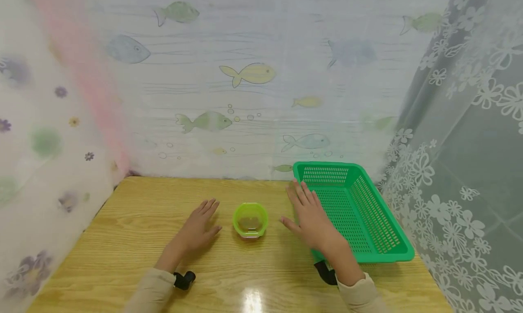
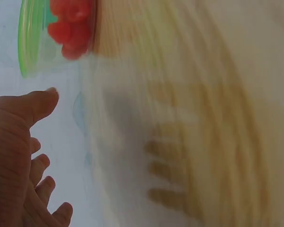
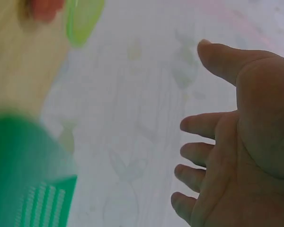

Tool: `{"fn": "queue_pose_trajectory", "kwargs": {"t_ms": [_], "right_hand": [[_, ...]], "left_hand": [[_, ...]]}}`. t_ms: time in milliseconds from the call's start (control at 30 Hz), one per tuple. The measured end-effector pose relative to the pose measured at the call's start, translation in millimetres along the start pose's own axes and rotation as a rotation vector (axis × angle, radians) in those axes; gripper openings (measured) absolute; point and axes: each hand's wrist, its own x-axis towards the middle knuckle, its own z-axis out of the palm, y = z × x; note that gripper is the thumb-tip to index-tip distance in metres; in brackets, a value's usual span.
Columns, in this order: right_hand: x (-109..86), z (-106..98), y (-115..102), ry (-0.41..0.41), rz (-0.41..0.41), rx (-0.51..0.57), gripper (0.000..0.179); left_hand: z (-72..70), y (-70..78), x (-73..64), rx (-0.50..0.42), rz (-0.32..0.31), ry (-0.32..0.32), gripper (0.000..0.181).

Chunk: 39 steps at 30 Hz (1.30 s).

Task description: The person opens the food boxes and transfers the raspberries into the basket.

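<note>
A small clear container with a yellow-green lid [image 1: 250,218] stands mid-table between both hands. Through its wall, red pieces [image 2: 72,28] show in the left wrist view; what they are I cannot tell. My left hand [image 1: 197,229] is to the left of the container, fingers extended and holding nothing. On the other side, my right hand [image 1: 312,220] hovers by the left rim of a green plastic basket [image 1: 390,213], its fingers spread and its palm bare in the right wrist view. Both hands are apart from the container.
The wooden table [image 1: 135,222] meets a pale fish-print curtain [image 1: 253,122] along its back edge. Flower-patterned cloth [image 1: 57,167] hangs at the left, and a sheer lace curtain [image 1: 470,204] hangs at the right beside the basket. Nothing shows inside the basket.
</note>
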Motion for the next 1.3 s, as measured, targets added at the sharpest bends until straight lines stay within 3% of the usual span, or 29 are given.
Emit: {"fn": "queue_pose_trajectory", "kwargs": {"t_ms": [167,267,500,633,800,1033,1300], "right_hand": [[-5.9,33,-21,-0.011,-0.102,0.006,0.081],[-5.6,56,-28,-0.023,-0.173,-0.004,0.08],[6.4,98,-30,-0.017,-0.246,0.008,0.079],[14.3,106,-26,0.006,-0.244,0.076,0.074],[22.7,112,-22,0.006,-0.233,0.124,0.07],[34.8,119,-18,-0.021,-0.225,0.181,0.07],[43.9,127,-10,-0.041,-0.207,0.251,0.071]], "left_hand": [[12.3,11.6,2.5,-0.175,-0.016,-0.038,0.084],[18.9,18.4,4.1,-0.3,-0.019,-0.028,0.088],[33.3,31.3,7.6,-0.517,-0.057,-0.009,0.104],[40.0,37.5,12.2,-0.636,-0.092,-0.021,0.112],[48.1,41.8,19.2,-0.757,-0.088,-0.024,0.112],[57.6,43.5,23.8,-0.837,-0.066,0.006,0.101],[62.9,46.0,25.9,-0.925,-0.116,0.042,0.096]]}}
